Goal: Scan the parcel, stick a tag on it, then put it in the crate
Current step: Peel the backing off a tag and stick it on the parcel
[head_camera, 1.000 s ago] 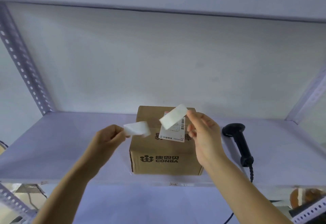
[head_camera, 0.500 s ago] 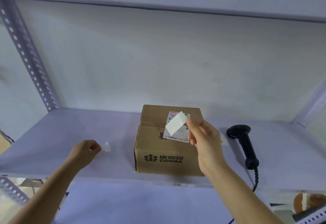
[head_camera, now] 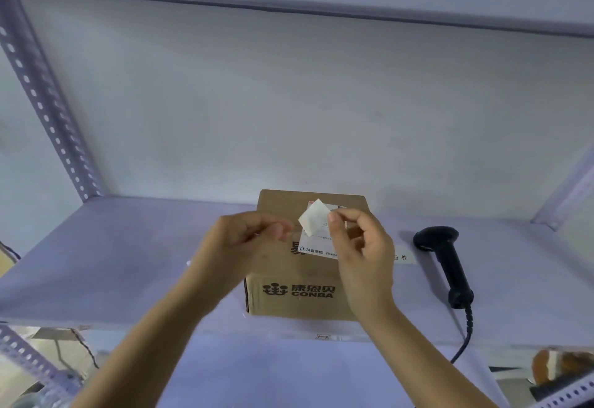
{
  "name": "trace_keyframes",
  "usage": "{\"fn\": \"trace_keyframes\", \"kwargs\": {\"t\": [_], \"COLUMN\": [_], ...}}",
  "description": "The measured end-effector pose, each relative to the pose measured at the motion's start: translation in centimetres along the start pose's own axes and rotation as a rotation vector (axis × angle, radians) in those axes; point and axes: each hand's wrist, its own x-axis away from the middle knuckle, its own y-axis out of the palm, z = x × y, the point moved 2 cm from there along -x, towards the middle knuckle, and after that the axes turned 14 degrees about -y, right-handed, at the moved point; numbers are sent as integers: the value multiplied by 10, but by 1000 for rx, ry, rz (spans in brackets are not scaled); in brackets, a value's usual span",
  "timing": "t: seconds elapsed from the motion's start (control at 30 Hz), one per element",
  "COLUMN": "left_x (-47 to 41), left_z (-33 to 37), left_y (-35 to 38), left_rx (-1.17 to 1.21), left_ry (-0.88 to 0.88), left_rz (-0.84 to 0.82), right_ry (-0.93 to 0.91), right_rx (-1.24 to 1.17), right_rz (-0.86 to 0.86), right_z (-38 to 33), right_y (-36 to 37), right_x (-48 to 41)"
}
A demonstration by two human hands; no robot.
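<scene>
Left hand (head_camera: 247, 240) back from shelf, empty pinch closing beside small white paper tag (head_camera: 313, 217); right hand (head_camera: 360, 247) pinches tag over brown cardboard parcel (head_camera: 289, 288). Sticking imminent.

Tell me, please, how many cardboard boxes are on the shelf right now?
1. The cardboard box sits mid-shelf, behind both hands, left of the scanner. No others show.

Head view, close, facing forward and down at shelf (head_camera: 128, 263); hands central
</scene>
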Motion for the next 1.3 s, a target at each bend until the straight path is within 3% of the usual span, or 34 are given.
{"fn": "trace_keyframes", "kwargs": {"t": [0.23,0.4,0.5,0.57,0.67,0.73,0.8,1.03,1.17,1.3], "left_x": [-4,-15,-24,-30,-39,-44,-51,-75,-115,-151], "left_z": [6,2,0,-1,-1,-2,-4,-8,2,-6], "left_y": [37,40,37,34,28,26,26,29,33,48], "left_rx": [201,258,311,329,335,324,323,231,23,-108], "left_ry": [-57,-68,-75,-76,-58,-63,-72,-106,-121,-228], "left_rz": [-62,-15,-18,-21,-20,-21,-31,0,179,222], "right_ry": [-466,-642,-709,-589,-108,200,355,379,346,299], "right_rx": [186,437,382,178,-92,-238,-323,-307,-157,71], "right_rz": [44,-36,-130,-105,-23,-90,-170,-125,-181,-256], "right_z": [-4,-5,-4,-3,4,14,18,30,43,66], "right_y": [4,4,2,-4,-12,-12,-10,-2,10,26], "right_x": [2,1,0,-5,-20,-31,-37,-56,-89,-110]}}
